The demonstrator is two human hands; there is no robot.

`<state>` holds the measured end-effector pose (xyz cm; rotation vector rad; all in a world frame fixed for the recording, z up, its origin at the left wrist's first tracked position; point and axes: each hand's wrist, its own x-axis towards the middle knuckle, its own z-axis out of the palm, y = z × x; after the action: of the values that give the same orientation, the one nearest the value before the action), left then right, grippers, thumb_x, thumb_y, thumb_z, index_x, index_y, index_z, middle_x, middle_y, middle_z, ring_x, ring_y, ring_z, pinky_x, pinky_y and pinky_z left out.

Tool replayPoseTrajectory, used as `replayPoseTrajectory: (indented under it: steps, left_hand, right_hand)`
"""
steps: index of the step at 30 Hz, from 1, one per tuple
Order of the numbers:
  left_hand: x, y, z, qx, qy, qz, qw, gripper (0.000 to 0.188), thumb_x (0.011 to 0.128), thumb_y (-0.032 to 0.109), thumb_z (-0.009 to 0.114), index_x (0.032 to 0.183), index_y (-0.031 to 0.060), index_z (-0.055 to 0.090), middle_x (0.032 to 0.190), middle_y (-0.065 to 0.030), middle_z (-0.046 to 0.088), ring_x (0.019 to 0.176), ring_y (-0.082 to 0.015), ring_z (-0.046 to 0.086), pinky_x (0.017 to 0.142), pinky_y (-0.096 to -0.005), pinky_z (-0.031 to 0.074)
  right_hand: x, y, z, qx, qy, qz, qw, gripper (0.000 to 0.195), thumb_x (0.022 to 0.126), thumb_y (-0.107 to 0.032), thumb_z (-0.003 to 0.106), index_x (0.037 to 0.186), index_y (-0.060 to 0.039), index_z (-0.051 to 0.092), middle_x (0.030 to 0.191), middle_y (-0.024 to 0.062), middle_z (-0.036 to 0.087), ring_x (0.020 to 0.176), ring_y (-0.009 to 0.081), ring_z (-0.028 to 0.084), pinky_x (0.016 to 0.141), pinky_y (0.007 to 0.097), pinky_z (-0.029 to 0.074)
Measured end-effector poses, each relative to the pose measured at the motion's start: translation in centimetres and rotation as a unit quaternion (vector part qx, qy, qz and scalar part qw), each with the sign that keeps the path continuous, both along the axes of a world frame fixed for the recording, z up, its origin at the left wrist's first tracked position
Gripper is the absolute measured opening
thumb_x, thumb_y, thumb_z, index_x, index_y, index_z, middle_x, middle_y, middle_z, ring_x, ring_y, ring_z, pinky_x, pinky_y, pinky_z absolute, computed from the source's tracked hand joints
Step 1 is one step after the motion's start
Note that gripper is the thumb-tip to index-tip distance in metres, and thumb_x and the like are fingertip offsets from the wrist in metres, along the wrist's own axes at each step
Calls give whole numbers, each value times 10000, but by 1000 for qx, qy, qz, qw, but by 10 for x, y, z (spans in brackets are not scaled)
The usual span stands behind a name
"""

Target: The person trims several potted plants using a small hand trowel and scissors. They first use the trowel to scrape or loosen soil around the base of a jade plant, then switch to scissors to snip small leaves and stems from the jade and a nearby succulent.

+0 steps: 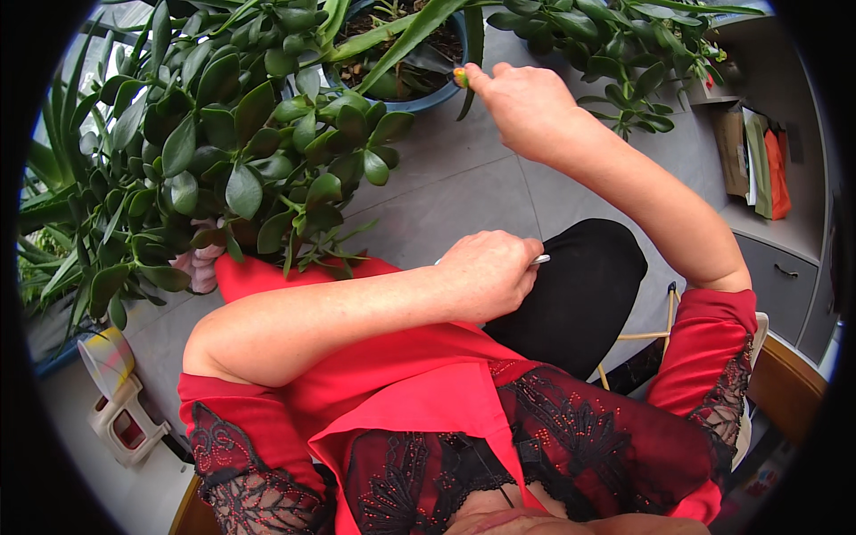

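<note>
My right hand [528, 107] reaches out over the near right rim of a blue round plant pot [428, 101]. It grips a small yellow, orange and green handle [461, 77]. A blurred greyish blade seems to run from that handle over the dark soil [408, 73]. In the pot grow long pointed aloe-like leaves [418, 43]. My left hand [485, 274] is closed around a slim white object [540, 259] above my lap. Only the ends of this object show, so its kind is unclear.
A large jade plant [247, 187] fills the left side, overhanging my red apron [388, 348]. Another leafy plant [628, 73] stands beyond my right hand. At right is a grey shelf unit [769, 227] holding upright folders or bags [762, 160]. A beige plastic stand [127, 421] is at lower left.
</note>
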<state>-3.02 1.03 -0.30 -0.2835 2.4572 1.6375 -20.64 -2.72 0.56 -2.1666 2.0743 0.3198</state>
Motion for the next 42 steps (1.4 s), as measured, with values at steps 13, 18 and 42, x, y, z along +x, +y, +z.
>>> replayPoseTrajectory:
  steps: [13, 18, 42]
  left_hand:
    - [0, -3, 1, -16, -22, -7, 1000, 153, 886, 134, 531, 843, -11, 556, 727, -237, 609, 745, -439, 596, 675, -523, 457]
    - [-1, -4, 2, -14, -27, -17, 999, 150, 885, 133, 531, 842, -8, 554, 725, -235, 608, 746, -438, 596, 677, -523, 457]
    - [-1, -6, -2, -34, -36, -29, 998, 150, 892, 144, 535, 875, -3, 558, 754, -231, 624, 774, -432, 610, 700, -519, 476]
  right_hand:
    - [-3, 3, -2, -2, 66, -24, 998, 637, 727, 22, 629, 1344, -21, 473, 921, 155, 609, 799, 293, 651, 677, 366, 533]
    - [-16, 15, 0, 27, -59, -74, 995, 640, 752, 23, 558, 1377, -76, 458, 934, 166, 611, 816, 370, 623, 727, 433, 515]
    - [-14, 10, -65, -15, -221, -174, 960, 585, 849, -106, 573, 1406, -75, 398, 981, 222, 617, 903, 406, 602, 776, 477, 488]
